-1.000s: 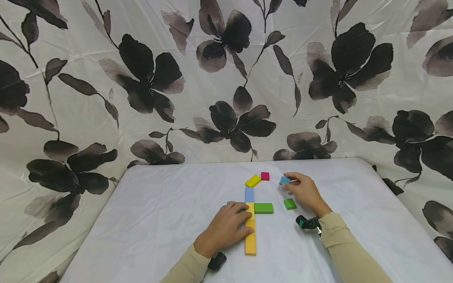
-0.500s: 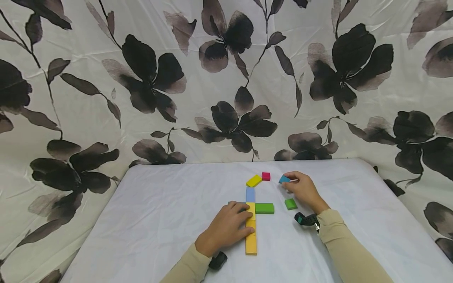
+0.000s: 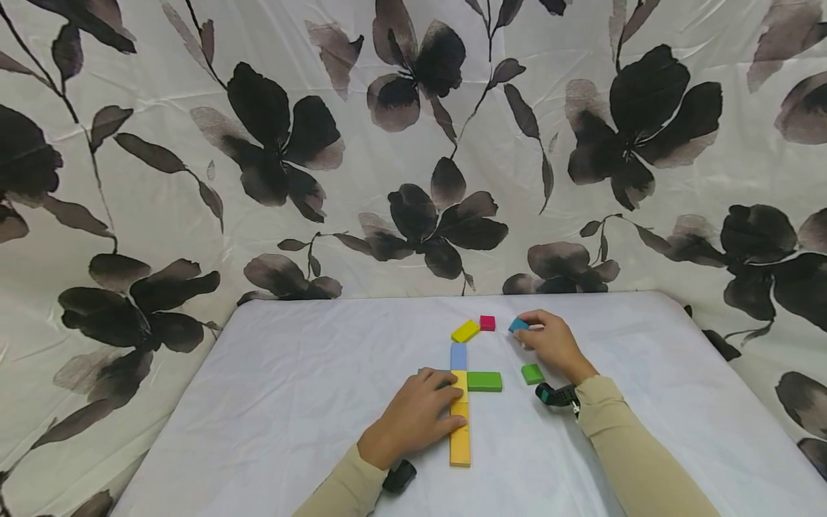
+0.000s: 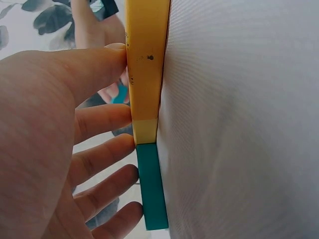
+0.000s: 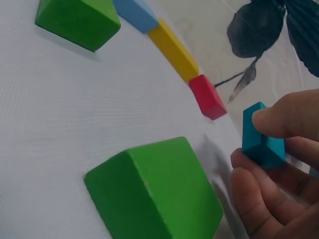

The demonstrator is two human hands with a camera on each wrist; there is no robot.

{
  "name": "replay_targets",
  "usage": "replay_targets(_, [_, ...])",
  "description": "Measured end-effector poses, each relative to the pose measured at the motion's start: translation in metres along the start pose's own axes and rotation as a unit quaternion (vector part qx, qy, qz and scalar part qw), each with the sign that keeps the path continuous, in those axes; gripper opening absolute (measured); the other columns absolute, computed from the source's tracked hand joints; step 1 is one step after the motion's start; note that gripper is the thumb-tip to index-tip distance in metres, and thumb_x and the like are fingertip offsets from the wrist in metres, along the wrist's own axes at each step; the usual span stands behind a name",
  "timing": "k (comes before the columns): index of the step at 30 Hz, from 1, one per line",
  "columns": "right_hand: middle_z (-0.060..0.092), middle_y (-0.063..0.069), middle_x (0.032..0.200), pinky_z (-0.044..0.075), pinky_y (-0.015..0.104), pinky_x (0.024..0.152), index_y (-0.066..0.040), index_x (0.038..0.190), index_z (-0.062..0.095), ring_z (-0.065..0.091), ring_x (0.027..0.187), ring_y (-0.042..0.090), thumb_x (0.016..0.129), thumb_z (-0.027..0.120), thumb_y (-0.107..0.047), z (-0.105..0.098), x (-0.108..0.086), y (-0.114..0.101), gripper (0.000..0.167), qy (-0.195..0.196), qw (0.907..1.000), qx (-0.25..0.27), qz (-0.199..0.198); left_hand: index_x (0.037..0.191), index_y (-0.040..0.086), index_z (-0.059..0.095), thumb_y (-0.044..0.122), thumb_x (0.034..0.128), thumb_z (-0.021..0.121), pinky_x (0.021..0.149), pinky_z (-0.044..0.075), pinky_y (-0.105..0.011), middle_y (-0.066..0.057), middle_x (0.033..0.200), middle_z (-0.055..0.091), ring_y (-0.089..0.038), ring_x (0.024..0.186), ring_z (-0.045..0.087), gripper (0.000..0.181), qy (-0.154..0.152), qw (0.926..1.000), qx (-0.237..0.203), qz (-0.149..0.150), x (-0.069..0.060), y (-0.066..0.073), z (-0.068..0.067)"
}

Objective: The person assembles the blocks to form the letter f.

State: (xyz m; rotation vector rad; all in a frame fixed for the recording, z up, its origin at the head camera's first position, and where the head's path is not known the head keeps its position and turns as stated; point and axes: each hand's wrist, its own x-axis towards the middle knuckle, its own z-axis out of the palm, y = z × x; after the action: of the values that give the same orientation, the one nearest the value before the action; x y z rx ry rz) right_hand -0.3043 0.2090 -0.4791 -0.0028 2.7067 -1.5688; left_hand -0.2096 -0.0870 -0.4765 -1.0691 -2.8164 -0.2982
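Observation:
My right hand (image 3: pixel 557 345) pinches a small teal-blue block (image 5: pixel 261 142) between thumb and fingers, just off the table to the right of the red block (image 3: pixel 487 323). My left hand (image 3: pixel 416 413) lies with fingers fairly straight, its tips touching the yellow blocks (image 3: pixel 460 441) and a teal block (image 4: pixel 152 189), which the hand mostly hides in the head view. The yellow blocks form an upright line. A light blue block (image 3: pixel 459 356) continues that line, a tilted yellow block (image 3: pixel 465 331) follows, and the red one touches its end. A green block (image 3: pixel 484 381) extends rightward from the line.
A loose green block (image 3: pixel 533 374) sits below the right hand, close to the wrist camera (image 3: pixel 552 395). Another wrist camera (image 3: pixel 399 476) hangs under the left wrist. White cloth covers the table (image 3: pixel 291 380), and a floral curtain (image 3: pixel 349 165) stands behind its far edge.
My right hand, with the teal-blue block, has shifted very slightly away toward the far edge. The left hand and the laid blocks stay put; the head view drifts a little.

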Motion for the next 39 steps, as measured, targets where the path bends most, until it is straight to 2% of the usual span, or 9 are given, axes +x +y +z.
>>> replay_targets(7, [0.057, 0.021, 0.131, 0.058, 0.037, 0.08, -0.009, 0.142, 0.055, 0.067, 0.096, 0.028, 0.096, 0.067, -0.02, 0.001, 0.006, -0.001, 0.049, -0.002, 0.9997, -0.016, -0.021, 0.124, 0.021, 0.072, 0.054, 0.0934, 0.065, 0.101, 0.045, -0.04, 0.001, 0.133, 0.058, -0.019, 0.122, 0.051, 0.046, 0.0, 1.0, 0.0, -0.002, 0.0, 0.0, 0.001])
replay_targets(14, [0.058, 0.02, 0.129, 0.057, 0.034, 0.077, -0.008, 0.138, 0.058, 0.068, 0.093, 0.025, 0.096, 0.067, -0.021, 0.004, 0.012, -0.003, 0.045, -0.009, 0.9997, -0.016, -0.013, 0.125, 0.021, 0.072, 0.055, 0.0934, 0.064, 0.101, 0.045, -0.04, 0.001, 0.134, 0.058, -0.019, 0.123, 0.051, 0.047, 0.0, 1.0, 0.001, -0.003, 0.001, 0.0, 0.001])
replay_targets(20, [0.058, 0.019, 0.127, 0.057, 0.034, 0.076, -0.006, 0.136, 0.059, 0.064, 0.097, 0.029, 0.095, 0.068, -0.022, 0.006, 0.016, -0.006, 0.045, -0.004, 0.9993, -0.035, -0.01, 0.124, 0.021, 0.072, 0.055, 0.0933, 0.064, 0.1, 0.046, -0.04, 0.001, 0.134, 0.058, -0.019, 0.122, 0.051, 0.047, 0.004, 1.0, 0.0, 0.0, 0.001, 0.0, 0.002])
replay_targets(26, [0.063, 0.018, 0.123, 0.055, 0.037, 0.079, -0.006, 0.134, 0.062, 0.062, 0.106, 0.033, 0.094, 0.069, -0.021, 0.007, 0.019, -0.007, 0.043, 0.002, 0.9959, -0.083, -0.036, 0.125, 0.021, 0.071, 0.057, 0.0937, 0.063, 0.1, 0.046, -0.04, 0.001, 0.134, 0.058, -0.018, 0.123, 0.051, 0.048, 0.001, 1.0, -0.002, 0.0, 0.001, -0.001, 0.002])
replay_targets(32, [0.067, 0.016, 0.117, 0.054, 0.04, 0.081, -0.004, 0.131, 0.065, 0.062, 0.101, 0.03, 0.093, 0.07, -0.017, 0.007, 0.021, -0.006, 0.04, 0.008, 0.9892, -0.12, -0.084, 0.125, 0.021, 0.071, 0.057, 0.0934, 0.064, 0.101, 0.045, -0.04, 0.001, 0.135, 0.058, -0.019, 0.123, 0.051, 0.048, -0.003, 1.0, -0.003, -0.004, 0.001, -0.001, 0.001])
replay_targets(39, [0.067, 0.015, 0.12, 0.051, 0.046, 0.094, -0.003, 0.133, 0.064, 0.06, 0.101, 0.027, 0.093, 0.069, -0.017, 0.01, 0.024, -0.004, 0.043, 0.005, 0.9845, -0.151, -0.089, 0.125, 0.021, 0.071, 0.056, 0.0932, 0.064, 0.101, 0.046, -0.04, 0.001, 0.134, 0.058, -0.018, 0.122, 0.051, 0.048, -0.004, 1.0, -0.004, -0.006, 0.001, 0.0, 0.0])
